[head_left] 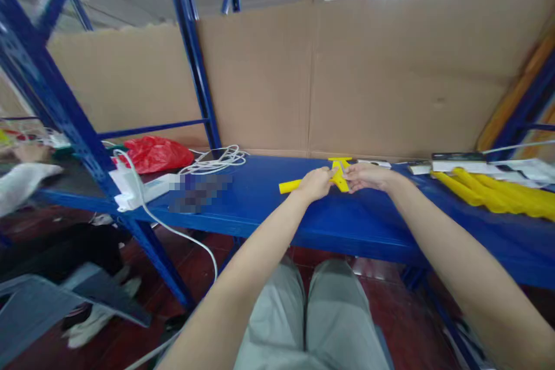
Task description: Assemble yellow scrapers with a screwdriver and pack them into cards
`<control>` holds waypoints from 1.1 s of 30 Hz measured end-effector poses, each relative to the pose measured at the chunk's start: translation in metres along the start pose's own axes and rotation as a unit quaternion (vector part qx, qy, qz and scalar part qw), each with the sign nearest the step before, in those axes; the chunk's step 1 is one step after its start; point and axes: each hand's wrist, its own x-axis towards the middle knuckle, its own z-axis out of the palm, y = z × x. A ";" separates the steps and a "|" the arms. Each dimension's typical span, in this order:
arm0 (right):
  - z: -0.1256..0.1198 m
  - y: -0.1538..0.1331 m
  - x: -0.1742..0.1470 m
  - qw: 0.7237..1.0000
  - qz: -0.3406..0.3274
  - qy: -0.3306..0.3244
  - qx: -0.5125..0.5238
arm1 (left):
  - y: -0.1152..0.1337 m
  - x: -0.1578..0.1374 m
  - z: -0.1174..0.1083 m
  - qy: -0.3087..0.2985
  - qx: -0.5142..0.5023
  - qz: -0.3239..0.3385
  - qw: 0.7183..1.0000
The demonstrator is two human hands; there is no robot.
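My left hand (316, 184) is closed round a yellow tool (339, 176) with a round handle and a T-shaped head, like a scraper. The handle's end (289, 187) sticks out to the left of that hand. On the head's right side, my right hand (366, 177) is closed in a pinch against the tool. Something small and pale shows between the fingers there, too small to name. Both hands are just above the blue shelf top (260, 176), near its middle.
Several yellow handles (498, 191) lie at the right, with flat boxes (459, 163) behind them. To the left are a white power strip (151, 188), coiled white cable (221, 159) and a red plastic bag (156, 153). Cardboard (381, 75) walls the back. A co-worker's sleeve (26, 185) shows far left.
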 end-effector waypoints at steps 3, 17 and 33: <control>-0.001 0.001 0.002 1.000 -0.007 -0.011 0.000 | -0.001 -0.001 0.000 0.006 0.006 0.010 1.000; 0.002 -0.002 0.001 1.000 -0.009 0.003 0.023 | -0.001 0.000 -0.002 -0.002 0.010 0.006 1.000; 0.016 -0.006 -0.001 0.998 0.000 0.041 0.038 | -0.007 0.003 0.004 0.008 0.004 -0.006 1.000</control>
